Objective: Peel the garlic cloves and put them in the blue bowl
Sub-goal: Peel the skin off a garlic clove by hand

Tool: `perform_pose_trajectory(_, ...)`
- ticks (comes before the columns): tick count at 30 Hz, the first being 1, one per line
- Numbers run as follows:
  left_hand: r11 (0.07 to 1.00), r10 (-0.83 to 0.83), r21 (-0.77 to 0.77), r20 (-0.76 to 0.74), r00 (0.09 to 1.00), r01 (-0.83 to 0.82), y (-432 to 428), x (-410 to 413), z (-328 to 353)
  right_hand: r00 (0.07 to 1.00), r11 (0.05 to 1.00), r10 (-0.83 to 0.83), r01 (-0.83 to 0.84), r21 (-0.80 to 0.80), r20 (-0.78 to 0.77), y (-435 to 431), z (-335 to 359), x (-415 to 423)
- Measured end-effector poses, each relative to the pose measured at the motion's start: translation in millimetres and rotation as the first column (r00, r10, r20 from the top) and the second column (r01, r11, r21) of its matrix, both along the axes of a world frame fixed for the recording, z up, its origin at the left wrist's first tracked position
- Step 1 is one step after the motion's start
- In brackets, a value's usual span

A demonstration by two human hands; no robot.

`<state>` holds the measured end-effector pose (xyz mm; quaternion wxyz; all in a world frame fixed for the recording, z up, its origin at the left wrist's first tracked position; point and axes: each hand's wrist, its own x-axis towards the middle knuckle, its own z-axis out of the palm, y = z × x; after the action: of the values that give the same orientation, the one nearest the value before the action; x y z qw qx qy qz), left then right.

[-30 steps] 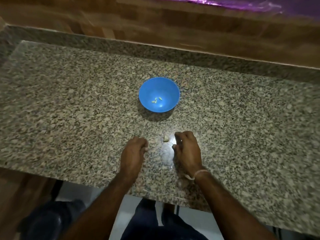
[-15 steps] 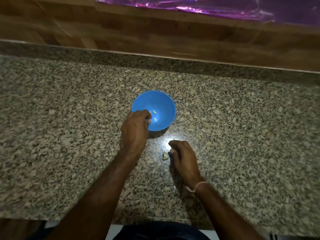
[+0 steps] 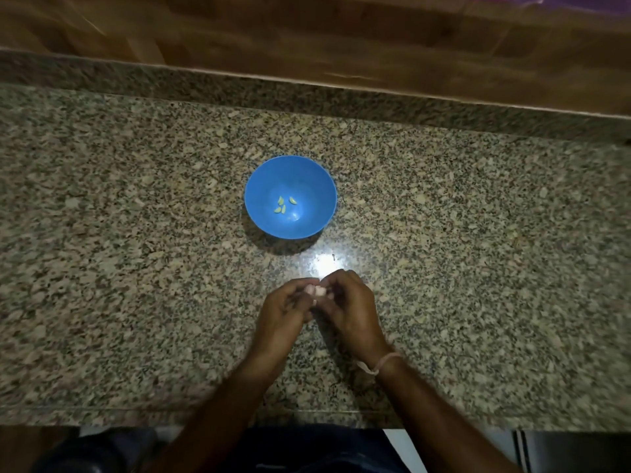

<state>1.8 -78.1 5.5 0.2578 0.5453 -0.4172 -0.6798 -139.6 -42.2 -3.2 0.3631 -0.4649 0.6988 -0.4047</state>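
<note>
The blue bowl stands in the middle of the granite counter with several pale peeled cloves lying at its bottom. Nearer to me, my left hand and my right hand meet, fingertips pinched together on one whitish garlic clove held just above the counter. Most of that clove is hidden by my fingers. A thin band circles my right wrist.
The speckled granite counter runs the full width, with its front edge close to my body. A raised granite lip and wooden wall border the back. A bright light glare lies between bowl and hands.
My left hand has drawn back from the bowl, where it dropped a clove, to meet my right hand. The clove that lay on the counter is now held between both hands.
</note>
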Motion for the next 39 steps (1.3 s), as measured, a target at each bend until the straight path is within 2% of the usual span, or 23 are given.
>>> perform_pose_trajectory(3, 0.986, 0.098, 0.146, -0.158, 0.983, -0.075, 8.2, -8.4, 18.0, 0.986, 0.998, -0.049, 0.052, -0.018, 0.162, 9.0, 8.6, 0.3)
perform_pose_trajectory(6, 0.951, 0.232, 0.261, -0.238, 0.943, -0.168, 11.9, -9.6, 25.6, 0.938, 1.0, 0.006, -0.004, -0.005, 0.346, 15.6, 20.7, -7.9)
perform_pose_trajectory(9, 0.93, 0.293, 0.307, -0.285, 0.912, -0.203, 20.5, -12.9, 30.3, 0.932, 0.999, 0.032, -0.023, -0.029, 0.362, 24.1, 28.0, -20.6)
perform_pose_trajectory(12, 0.94, 0.277, 0.287, -0.322, 0.906, -0.185, 34.5, -21.9, 37.7, 0.925, 0.999, 0.02, -0.002, -0.048, 0.378, 34.4, 34.1, -29.4)
perform_pose_trajectory(19, 0.963, 0.257, 0.168, -0.354, 0.899, -0.21, 51.6, -30.4, 48.6, 0.948, 0.98, 0.061, 0.002, -0.197, 0.313, 56.6, 49.1, -37.1)
perform_pose_trajectory(23, 0.967, 0.252, 0.12, -0.345, 0.904, -0.224, 58.9, -35.7, 52.7, 0.972, 0.976, 0.054, -0.003, -0.216, 0.227, 62.2, 50.7, -40.0)
perform_pose_trajectory(27, 0.971, 0.23, -0.001, -0.237, 0.944, -0.237, 62.2, -36.3, 54.1, 0.993, 0.973, 0.082, -0.061, -0.221, 0.084, 65.2, 48.0, -43.8)
perform_pose_trajectory(31, 0.965, 0.205, -0.141, -0.125, 0.971, -0.222, 63.8, -38.7, 57.3, 0.982, 0.951, 0.133, -0.164, -0.261, -0.131, 63.6, 46.7, -45.6)
perform_pose_trajectory(39, 0.95, 0.183, -0.26, 0.02, 0.983, -0.171, 63.5, -40.2, 53.0, 0.95, 0.951, 0.161, -0.222, -0.214, -0.269, 62.8, 37.1, -43.5)
